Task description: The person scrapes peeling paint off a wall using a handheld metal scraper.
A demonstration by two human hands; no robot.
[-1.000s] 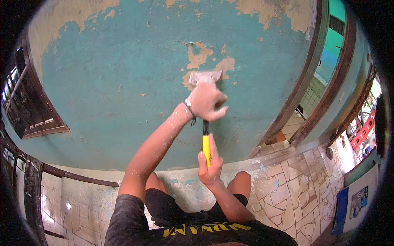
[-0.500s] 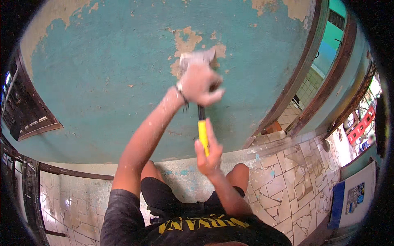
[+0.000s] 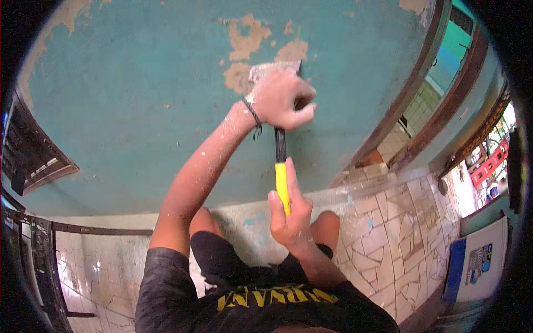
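A wide-bladed scraper (image 3: 281, 147) with a black and yellow handle is against the teal painted wall (image 3: 139, 100). My left hand (image 3: 282, 100) closes round its upper part, just below the dusty blade. Lower down, my right hand (image 3: 291, 219) grips the yellow end of the handle, with a finger stretched along it. The blade's edge lies beside bare beige patches (image 3: 247, 39) where paint is off. Pale dust speckles my left forearm, and a dark cord is round that wrist. My left fingers hide part of the blade and shaft.
Below the wall is a floor of irregular pale tiles (image 3: 383, 238) with scattered paint flakes. A brown-framed doorway (image 3: 411, 94) opens at right. A white and blue box (image 3: 477, 266) stands at lower right. Dark wooden framing (image 3: 39, 144) is at left.
The view has shifted, so the wall patches sit higher. Both hands and the scraper have moved slightly right, uncovering more of the right-hand bare patch. My grip is the same.
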